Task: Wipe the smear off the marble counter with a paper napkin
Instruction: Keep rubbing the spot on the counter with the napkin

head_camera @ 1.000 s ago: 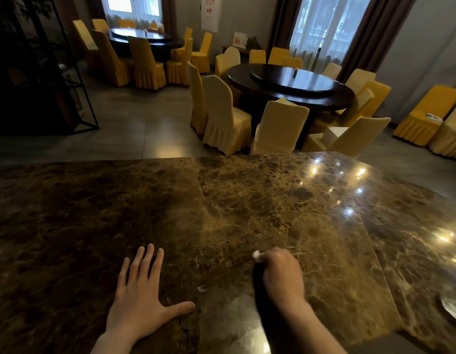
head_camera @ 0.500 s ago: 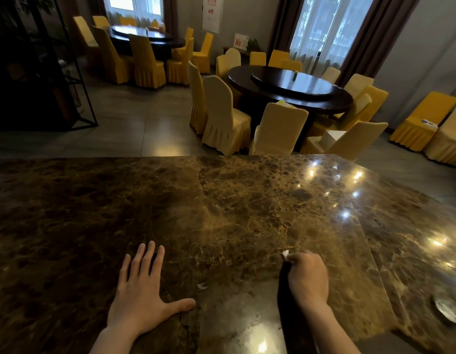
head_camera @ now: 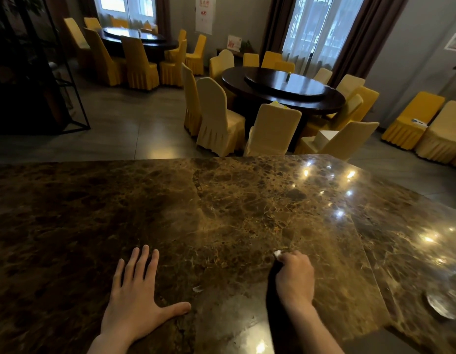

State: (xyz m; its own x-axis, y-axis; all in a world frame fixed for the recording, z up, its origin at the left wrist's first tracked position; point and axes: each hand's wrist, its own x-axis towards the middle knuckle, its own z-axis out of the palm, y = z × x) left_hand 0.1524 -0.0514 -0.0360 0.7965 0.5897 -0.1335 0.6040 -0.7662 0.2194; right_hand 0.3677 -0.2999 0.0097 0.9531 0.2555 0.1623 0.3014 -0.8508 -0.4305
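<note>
Both hands rest on the marble counter (head_camera: 222,213): left hand (head_camera: 139,295) flat, fingers spread wide; right hand (head_camera: 294,273) fisted around the paper napkin (head_camera: 277,253), which peeks beyond its fingertips.

The left hand (head_camera: 135,300) lies flat, palm down, fingers (head_camera: 142,261) spread and thumb out to the side. The right hand (head_camera: 294,274) is curled into a loose fist, knuckles up, forearm reaching in from the lower right.

A dark round table (head_camera: 283,90) is ringed by yellow-covered chairs (head_camera: 216,116); curtained windows (head_camera: 321,29) are seen behind.
</note>
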